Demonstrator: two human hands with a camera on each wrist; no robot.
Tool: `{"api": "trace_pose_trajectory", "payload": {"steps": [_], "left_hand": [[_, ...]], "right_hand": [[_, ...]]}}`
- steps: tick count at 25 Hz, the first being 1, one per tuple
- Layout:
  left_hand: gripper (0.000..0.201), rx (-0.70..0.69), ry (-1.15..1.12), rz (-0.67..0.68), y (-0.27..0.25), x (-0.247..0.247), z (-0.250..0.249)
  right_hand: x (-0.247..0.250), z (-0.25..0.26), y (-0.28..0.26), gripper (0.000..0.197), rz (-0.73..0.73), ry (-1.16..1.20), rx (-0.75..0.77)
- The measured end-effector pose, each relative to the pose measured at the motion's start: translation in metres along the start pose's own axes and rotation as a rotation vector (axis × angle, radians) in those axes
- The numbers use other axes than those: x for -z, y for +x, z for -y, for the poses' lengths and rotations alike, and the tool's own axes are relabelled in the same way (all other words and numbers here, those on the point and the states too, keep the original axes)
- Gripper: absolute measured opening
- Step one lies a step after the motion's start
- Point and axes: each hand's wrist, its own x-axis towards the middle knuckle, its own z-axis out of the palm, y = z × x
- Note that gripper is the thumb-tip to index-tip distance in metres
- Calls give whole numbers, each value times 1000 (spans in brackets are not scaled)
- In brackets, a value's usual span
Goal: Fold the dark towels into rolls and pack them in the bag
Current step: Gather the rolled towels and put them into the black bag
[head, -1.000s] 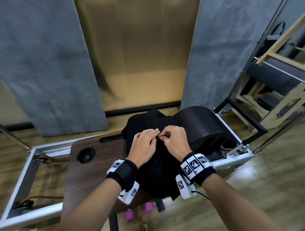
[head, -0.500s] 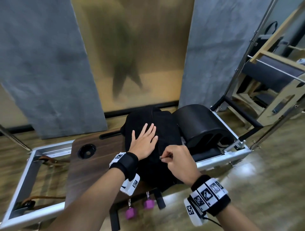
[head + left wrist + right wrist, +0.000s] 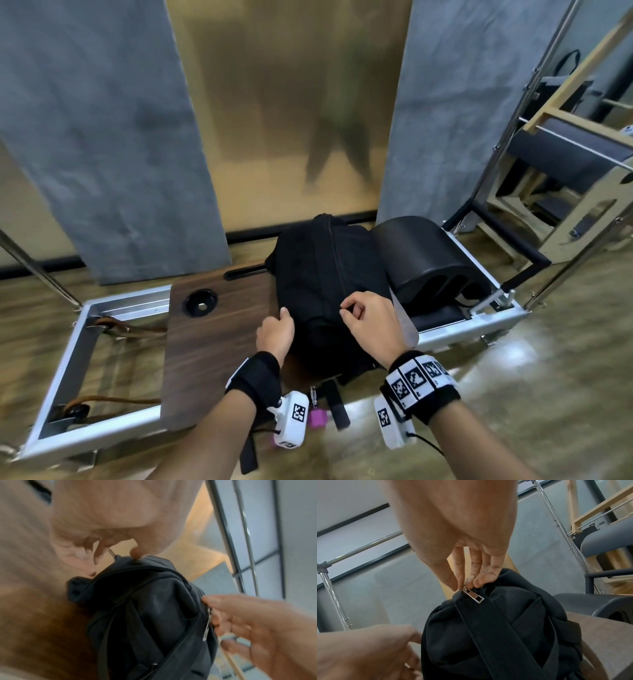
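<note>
Nearest the camera, two forearms with black wristbands carrying white coded tags reach forward over the tabletop (image 3: 212,346), a dark wood-grain board set in a metal frame. A pink weight (image 3: 317,416) and a black strap (image 3: 337,404) hang below the board's near edge.

The left hand (image 3: 275,334) lies at the near left side of the bag (image 3: 325,274); its grip is curled against the dark fabric, with the thumb raised. Half a second earlier this hand lay flat, fingers spread, on top of the bag; it has since slid toward the near left edge and closed. Whether it holds fabric cannot be told from the head view.

The right hand (image 3: 368,320) sits at the near right of the bag. Its grip is narrow: thumb and fingertips (image 3: 483,578) pinch the base of the metal zipper pull (image 3: 473,596), which lies against a black band of the bag. Compared with the earlier frames, this hand has travelled along the zip toward the near end, and the zip line behind it now reads as a closed seam.

The bag, black and bulging, rests on the far right part of the tabletop, touching the black padded barrel (image 3: 428,260) just beside it. No towels show outside the bag.

Farther off stand grey wall panels, a gold reflective panel (image 3: 291,102) and wooden exercise apparatus at the right.
</note>
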Motion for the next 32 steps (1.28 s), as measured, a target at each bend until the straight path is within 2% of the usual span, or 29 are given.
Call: {"api": "trace_pose_trajectory", "payload": {"steps": [3,6,10,12,14,18,23,25,27,30,32], "left_hand": [[51,191,-333,122,-6,1,3],[40,330,-469,211,-9,3,6],[36,420,-623,322,-6,2,17],[27,422,-662,324,-6,4,19],[16,391,-731,262,-5,8,16],[36,289,-856,189,-4,11,1],[44,318,-1104,182,-11,12,-17],[42,249,-1158,118,-17,14,-26],[40,103,-1153,-62,-24,15,-36],[37,-294,-883,-348,-41,18,-59],[38,-640,-668,-413,-58,14,-84]], "right_hand": [[-2,2,-6,9,-20,-11,-27],[-2,5,-12,11,-27,-16,-34],[-2,8,-16,12,-49,-8,-45],[0,9,-18,12,-51,-10,-47],[0,9,-18,12,-57,-21,-50],[1,12,-19,15,-76,-35,-61],[3,13,-18,24,-75,-21,-48],[5,13,-16,25,-62,-4,-53],[7,12,-14,24,-71,21,-36],[13,16,-4,25,-100,166,7],[20,24,7,35,-59,372,-17]]}}
